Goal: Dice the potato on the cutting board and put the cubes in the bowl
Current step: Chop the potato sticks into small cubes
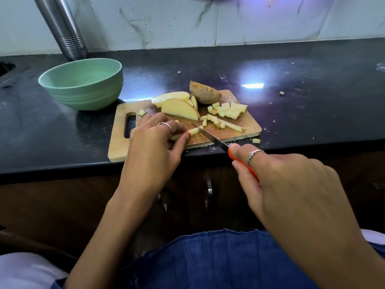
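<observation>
On the near edge of the cutting board (133, 152), the left hand (155, 140) pins a potato strip (192, 132), seemingly mid-dicing, while the right hand (277, 176) grips the knife (210, 137); next, another crosswise cut

Beside the matt, grainy wooden cutting board (133, 147) stands a smooth matt green bowl (83, 88); behind that bowl a brushed metal flask (64, 28). Under the board, a glossy black stone counter (312, 101).

The left hand (155, 140) covers most of the potato strip (192, 131) it holds. The steel flask (62, 28) is cut off by the top edge. The right hand (291, 184) hides most of the knife handle (242, 162).
</observation>
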The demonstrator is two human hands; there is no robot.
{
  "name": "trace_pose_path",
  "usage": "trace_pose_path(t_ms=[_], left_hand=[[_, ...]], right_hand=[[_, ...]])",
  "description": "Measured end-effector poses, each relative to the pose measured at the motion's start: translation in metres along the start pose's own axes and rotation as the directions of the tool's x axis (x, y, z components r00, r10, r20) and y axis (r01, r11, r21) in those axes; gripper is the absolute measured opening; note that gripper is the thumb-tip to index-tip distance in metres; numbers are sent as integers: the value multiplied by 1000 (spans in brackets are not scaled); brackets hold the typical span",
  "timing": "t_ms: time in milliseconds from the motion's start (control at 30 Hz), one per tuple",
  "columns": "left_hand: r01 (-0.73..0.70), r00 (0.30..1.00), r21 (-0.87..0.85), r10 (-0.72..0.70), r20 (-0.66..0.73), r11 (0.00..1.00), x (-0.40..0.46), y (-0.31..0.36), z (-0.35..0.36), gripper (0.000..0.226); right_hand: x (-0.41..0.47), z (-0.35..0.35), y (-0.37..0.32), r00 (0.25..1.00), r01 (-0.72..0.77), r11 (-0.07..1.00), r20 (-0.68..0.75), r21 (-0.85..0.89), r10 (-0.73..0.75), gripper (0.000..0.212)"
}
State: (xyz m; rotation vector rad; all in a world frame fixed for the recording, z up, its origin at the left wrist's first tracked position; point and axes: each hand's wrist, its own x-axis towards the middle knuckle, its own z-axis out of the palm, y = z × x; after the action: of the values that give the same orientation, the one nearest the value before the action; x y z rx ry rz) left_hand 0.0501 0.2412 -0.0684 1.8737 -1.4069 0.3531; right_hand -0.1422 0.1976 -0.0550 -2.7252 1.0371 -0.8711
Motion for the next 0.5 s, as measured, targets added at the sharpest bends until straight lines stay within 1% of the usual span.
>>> trace_pose_path(t_ms=[33,100,167,300,333,400,433,500], left_hand=[[-1,1000,0,1,-3,1000,0,0,0,10],[2,1000,-3,-2,-9,1000,-1,1,0,10],[10,1000,-6,-10,-11,1000,-1,2,0,11],[29,1000,-1,-29,8,1000,-2,3,-2,12],[31,999,6,-31,16,1000,-2,2,-2,13],[35,999,16,-35,29,999,-3,1,-4,16],[38,999,23,-39,33,999,-4,0,-5,18],[47,998,39,-48,30,998,-5,-1,-6,22]], right_hand=[[4,-1,-2,1000,13,999,-10,-40,-13,14],[6,-3,-1,1000,22,999,1,-38,-22,12],[9,-5,-2,999,36,995,24,-94,-34,6],[5,-11,-10,1000,17,974,-12,-225,-20,23],[4,-11,-11,1000,4,974,-10,-225,-6,26],[3,-11,-11,997,-16,968,-75,-252,-3,27],[3,-13,-12,995,-45,970,-92,-240,24,26],[-2,-11,-11,992,-52,980,-120,-192,29,23]])
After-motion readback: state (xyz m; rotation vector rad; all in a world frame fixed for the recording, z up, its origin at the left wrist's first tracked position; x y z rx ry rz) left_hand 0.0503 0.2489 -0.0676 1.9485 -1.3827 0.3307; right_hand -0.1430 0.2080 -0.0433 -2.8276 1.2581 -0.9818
